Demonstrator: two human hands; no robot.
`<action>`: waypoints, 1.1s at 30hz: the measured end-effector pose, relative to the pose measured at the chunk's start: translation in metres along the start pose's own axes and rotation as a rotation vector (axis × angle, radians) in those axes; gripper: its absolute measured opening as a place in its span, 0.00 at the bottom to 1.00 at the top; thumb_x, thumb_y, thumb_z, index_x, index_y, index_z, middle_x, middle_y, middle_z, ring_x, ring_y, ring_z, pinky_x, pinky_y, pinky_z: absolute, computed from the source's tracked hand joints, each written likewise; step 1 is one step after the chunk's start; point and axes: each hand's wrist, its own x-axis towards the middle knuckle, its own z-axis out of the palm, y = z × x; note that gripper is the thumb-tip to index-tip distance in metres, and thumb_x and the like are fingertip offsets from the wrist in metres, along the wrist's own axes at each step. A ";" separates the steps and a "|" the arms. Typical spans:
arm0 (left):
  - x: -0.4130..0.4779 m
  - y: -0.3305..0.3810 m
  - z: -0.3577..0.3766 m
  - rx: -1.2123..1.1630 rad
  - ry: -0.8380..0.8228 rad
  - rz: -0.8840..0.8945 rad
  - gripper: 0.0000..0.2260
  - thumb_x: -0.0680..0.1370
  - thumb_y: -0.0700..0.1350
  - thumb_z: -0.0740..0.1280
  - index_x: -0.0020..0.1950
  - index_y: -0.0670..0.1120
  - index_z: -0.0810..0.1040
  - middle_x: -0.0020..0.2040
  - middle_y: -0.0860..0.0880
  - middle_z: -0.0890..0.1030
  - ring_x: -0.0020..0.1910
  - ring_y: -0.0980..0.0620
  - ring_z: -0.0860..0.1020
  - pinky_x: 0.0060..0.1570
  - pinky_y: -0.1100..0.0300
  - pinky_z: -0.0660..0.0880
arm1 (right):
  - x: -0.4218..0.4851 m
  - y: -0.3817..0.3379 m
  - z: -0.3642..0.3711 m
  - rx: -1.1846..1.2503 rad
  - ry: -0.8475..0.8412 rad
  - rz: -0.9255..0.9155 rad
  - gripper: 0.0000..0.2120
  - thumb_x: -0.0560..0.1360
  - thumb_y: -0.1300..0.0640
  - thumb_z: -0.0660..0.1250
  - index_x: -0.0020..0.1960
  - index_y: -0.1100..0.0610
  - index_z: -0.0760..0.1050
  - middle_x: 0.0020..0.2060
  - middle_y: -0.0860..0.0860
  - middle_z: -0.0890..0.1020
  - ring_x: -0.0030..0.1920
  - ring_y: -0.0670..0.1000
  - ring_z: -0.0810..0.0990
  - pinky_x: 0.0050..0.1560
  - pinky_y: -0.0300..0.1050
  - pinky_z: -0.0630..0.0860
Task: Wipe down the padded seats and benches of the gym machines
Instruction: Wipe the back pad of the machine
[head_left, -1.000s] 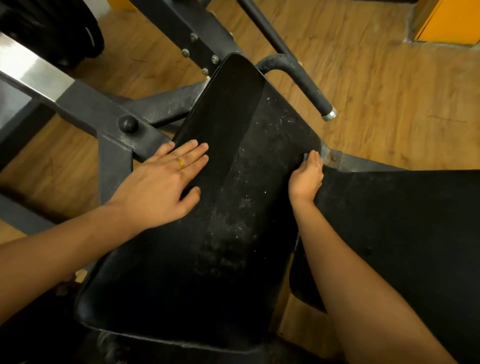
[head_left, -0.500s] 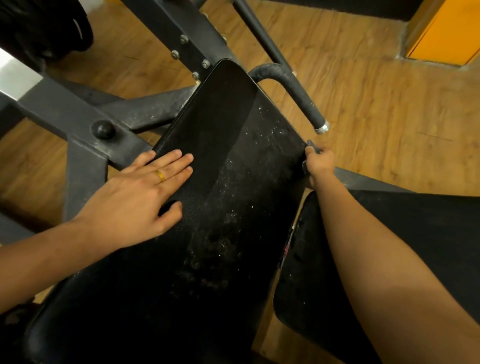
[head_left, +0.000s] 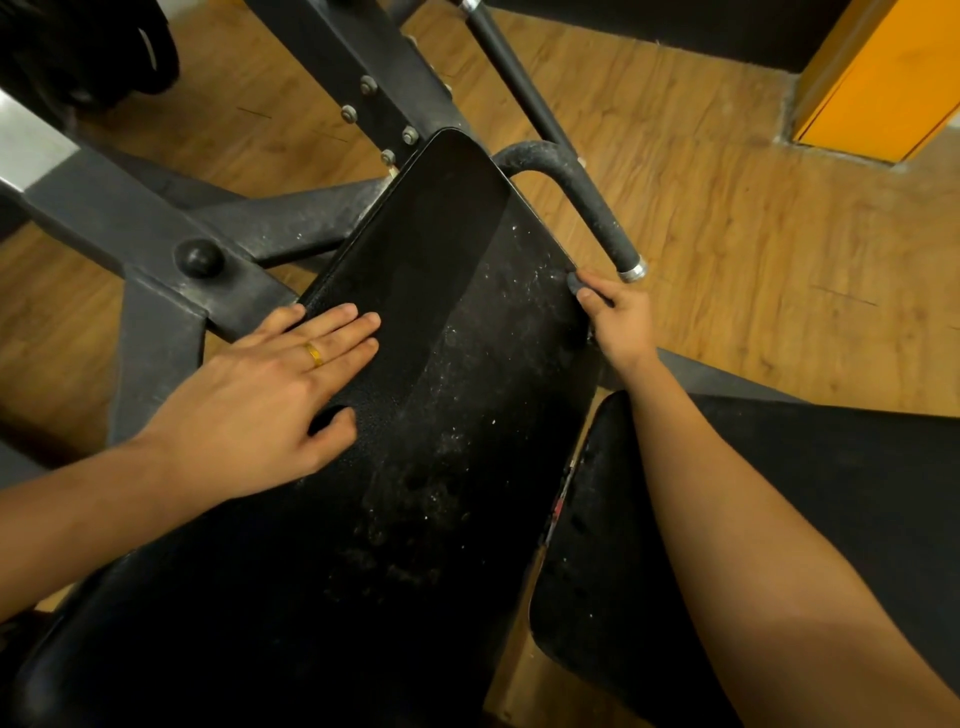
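On the left, the grey painted steel frame (head_left: 130, 223) of the machine runs under the person's left hand (head_left: 260, 395). That hand has not shifted over the last second; it lies flat on the left side of the long black textured vinyl pad (head_left: 441, 415), fingers straight and together, thumb spread, a gold ring (head_left: 313, 355) on one finger; its grip is fully open and holds nothing, and it seems only to steady the pad.

The pad slants up the middle of the view. White dusty specks (head_left: 524, 280) cover its right half, so the wiping there looks unfinished.

The right hand (head_left: 621, 317) has travelled up the pad's right edge and now sits just below the chrome-capped end of the curved black foam-covered handle (head_left: 592, 202). Its fingers are curled and its thumb pinches a small dark grey wad (head_left: 574, 283) against the edge; whether that is a cloth cannot be told. The forearm reaches out long across the second black padded seat (head_left: 857, 493) on the right. Judging by this, the stroke has reached the upper dusty corner; the lower specks remain.
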 end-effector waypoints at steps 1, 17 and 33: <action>0.000 0.000 0.000 0.002 -0.001 0.000 0.29 0.77 0.57 0.56 0.74 0.43 0.71 0.76 0.47 0.66 0.77 0.52 0.62 0.76 0.50 0.55 | 0.003 -0.003 0.004 -0.001 -0.009 -0.022 0.15 0.80 0.62 0.66 0.66 0.59 0.78 0.65 0.50 0.79 0.66 0.41 0.73 0.67 0.28 0.65; 0.000 0.000 0.000 0.014 -0.007 -0.001 0.29 0.77 0.57 0.55 0.74 0.43 0.71 0.76 0.47 0.66 0.77 0.51 0.61 0.76 0.48 0.57 | 0.024 -0.041 0.020 -0.155 -0.008 -0.129 0.13 0.78 0.62 0.68 0.61 0.58 0.81 0.62 0.52 0.82 0.67 0.48 0.76 0.74 0.49 0.66; 0.002 0.001 0.001 0.028 0.005 0.005 0.28 0.77 0.56 0.57 0.73 0.42 0.72 0.76 0.46 0.67 0.76 0.50 0.63 0.75 0.48 0.57 | 0.022 0.010 0.002 -0.231 0.052 0.155 0.15 0.82 0.59 0.62 0.67 0.55 0.78 0.60 0.51 0.81 0.50 0.47 0.80 0.43 0.29 0.74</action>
